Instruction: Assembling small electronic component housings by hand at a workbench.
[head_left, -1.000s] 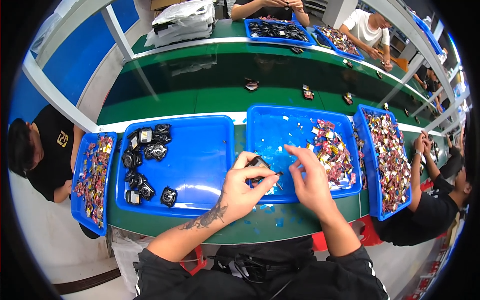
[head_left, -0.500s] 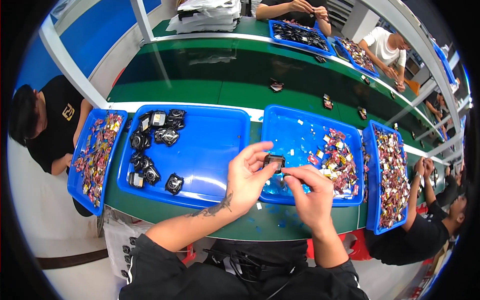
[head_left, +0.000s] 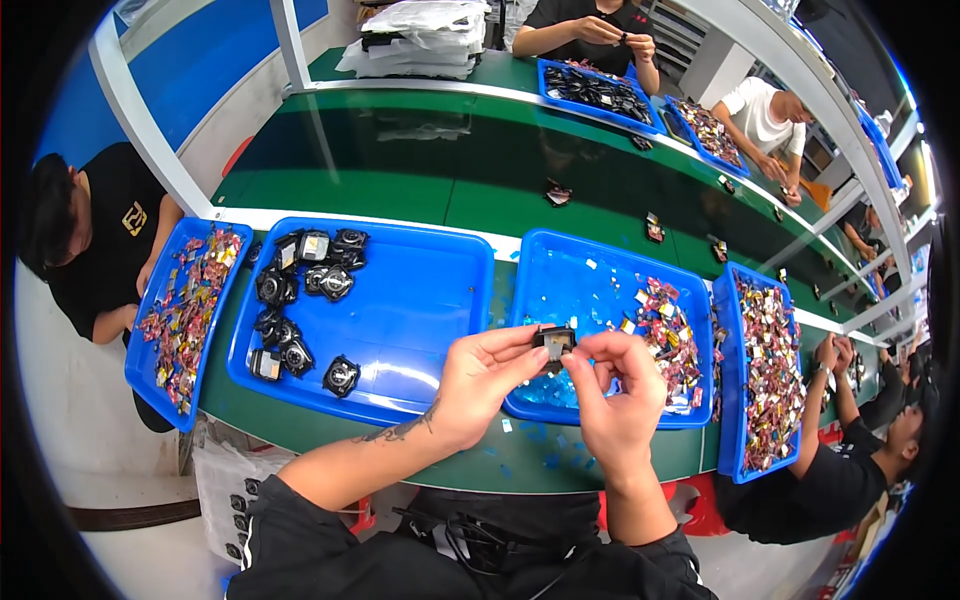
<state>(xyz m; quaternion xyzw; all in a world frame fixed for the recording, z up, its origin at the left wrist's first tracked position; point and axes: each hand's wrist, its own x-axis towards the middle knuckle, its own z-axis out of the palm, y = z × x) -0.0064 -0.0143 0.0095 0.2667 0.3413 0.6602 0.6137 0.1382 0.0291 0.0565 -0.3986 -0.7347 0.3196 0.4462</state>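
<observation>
A small black watch case (head_left: 555,338), its inside pale grey and metallic, is held upright over the near edge of the middle tray (head_left: 600,243). My left hand (head_left: 478,385) grips its left side between thumb and fingers. At its lower right, my right hand (head_left: 622,395) has thumb and forefinger pinched against the case; whatever is between those fingertips is hidden. Small pink, yellow and silver parts (head_left: 668,335) are heaped in the right of that tray, with blue film scraps at its left. In the left tray (head_left: 420,300) lie several black watch cases (head_left: 341,375).
More blue trays of small parts stand at the far left (head_left: 133,365) and right (head_left: 735,440). Loose pieces lie on the green conveyor (head_left: 480,180) beyond. White posts (head_left: 150,130) frame the bench. Co-workers sit left, right and across, one beside a tray of black parts (head_left: 600,92).
The watch case has come upright with its inside showing. My left fingers have drawn together around it, and my right fingers have closed in on its lower edge. The view has shifted slightly.
</observation>
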